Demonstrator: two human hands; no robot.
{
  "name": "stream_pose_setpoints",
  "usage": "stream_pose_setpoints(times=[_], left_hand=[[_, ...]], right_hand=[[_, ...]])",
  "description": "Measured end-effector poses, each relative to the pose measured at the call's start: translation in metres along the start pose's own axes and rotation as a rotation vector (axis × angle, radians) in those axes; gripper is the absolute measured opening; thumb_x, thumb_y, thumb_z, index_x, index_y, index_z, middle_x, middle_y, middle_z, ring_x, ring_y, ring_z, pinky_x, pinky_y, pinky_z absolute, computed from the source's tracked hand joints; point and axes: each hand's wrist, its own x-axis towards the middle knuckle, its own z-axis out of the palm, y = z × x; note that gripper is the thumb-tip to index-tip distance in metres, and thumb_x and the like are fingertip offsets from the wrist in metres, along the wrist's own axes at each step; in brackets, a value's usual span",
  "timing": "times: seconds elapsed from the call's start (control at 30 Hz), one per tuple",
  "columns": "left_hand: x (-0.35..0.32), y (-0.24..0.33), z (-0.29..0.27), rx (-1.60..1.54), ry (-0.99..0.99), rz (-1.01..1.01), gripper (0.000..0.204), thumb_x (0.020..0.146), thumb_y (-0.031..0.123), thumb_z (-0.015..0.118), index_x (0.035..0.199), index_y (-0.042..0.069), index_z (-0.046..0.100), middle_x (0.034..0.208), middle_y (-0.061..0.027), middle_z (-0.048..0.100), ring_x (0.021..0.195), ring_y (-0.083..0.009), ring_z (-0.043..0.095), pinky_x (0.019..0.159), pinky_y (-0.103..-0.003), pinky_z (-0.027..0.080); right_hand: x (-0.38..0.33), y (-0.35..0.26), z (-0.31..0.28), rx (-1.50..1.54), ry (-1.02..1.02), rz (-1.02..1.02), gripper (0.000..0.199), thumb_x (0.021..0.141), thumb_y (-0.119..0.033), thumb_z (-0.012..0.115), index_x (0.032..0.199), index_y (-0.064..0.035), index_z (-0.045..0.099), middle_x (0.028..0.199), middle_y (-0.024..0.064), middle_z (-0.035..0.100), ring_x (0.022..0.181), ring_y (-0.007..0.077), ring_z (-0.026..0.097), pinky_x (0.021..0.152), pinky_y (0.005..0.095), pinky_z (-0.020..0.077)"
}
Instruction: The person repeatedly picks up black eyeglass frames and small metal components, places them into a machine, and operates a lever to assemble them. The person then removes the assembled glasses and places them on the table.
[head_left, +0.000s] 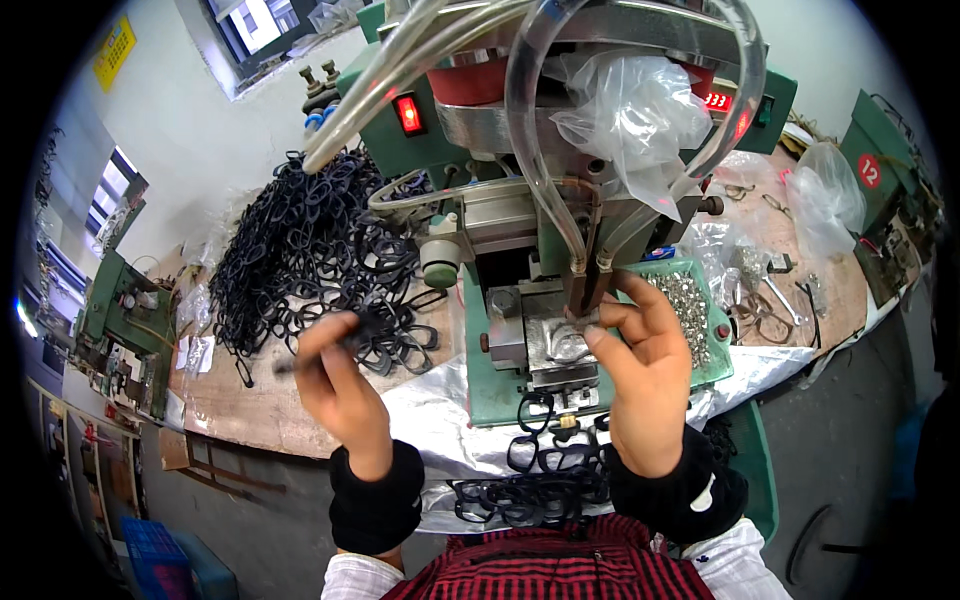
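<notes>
My left hand (343,400) is raised over the bench left of the machine, its fingers closed on a black eyeglass frame (374,324) blurred by motion. Behind it spreads a large heap of black eyeglass frames (300,225). On the other side, my right hand (645,370) is at the metal fixture (560,340) of the green bench machine (490,385), thumb and forefinger brought close together beside the two upright metal jaws (588,290). What those fingertips hold, if anything, is too small to make out. More black frames (535,495) lie before the fixture, near my lap.
A green tray (715,365) of small metal parts stands right of the fixture. Clear hoses (520,110) and a plastic bag (640,120) hang around the machine head. A wrench (785,300) lies farther right. Silver sheeting (430,405) covers the bench's front edge.
</notes>
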Motion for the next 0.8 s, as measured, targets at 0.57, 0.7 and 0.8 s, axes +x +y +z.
stream_pose_setpoints(times=[0.57,0.7,0.8], left_hand=[[-0.038,0.034,0.060,-0.128,-0.906,0.575,0.031,0.072,0.014,0.079,0.103,0.015,0.076,0.112,-0.0015,0.069,0.078,-0.0220,0.059,0.085,-0.045,0.054],[-0.038,0.032,0.059,-0.119,-0.900,0.593,0.028,0.073,0.015,0.079,0.101,0.014,0.076,0.112,-0.0042,0.070,0.086,-0.0233,0.062,0.087,-0.046,0.054],[-0.059,0.026,0.059,-0.140,-0.795,0.576,0.032,0.079,0.019,0.073,0.111,0.014,0.071,0.120,-0.0041,0.066,0.091,-0.0256,0.060,0.094,-0.048,0.050]], right_hand=[[0.049,0.058,-0.138,-1.168,0.231,-0.224,0.016,0.078,-0.010,0.074,0.092,-0.0024,0.073,0.105,0.0173,0.068,0.101,0.0353,0.062,0.090,0.0398,0.0483],[0.051,0.065,-0.140,-1.143,0.237,-0.386,0.014,0.086,-0.007,0.068,0.098,0.0003,0.071,0.102,0.0161,0.070,0.098,0.0285,0.065,0.088,0.0343,0.0490],[0.041,0.060,-0.139,-0.686,0.293,-0.262,0.014,0.091,-0.006,0.064,0.102,0.0002,0.069,0.099,0.0094,0.070,0.093,0.0180,0.064,0.086,0.0285,0.0479]])
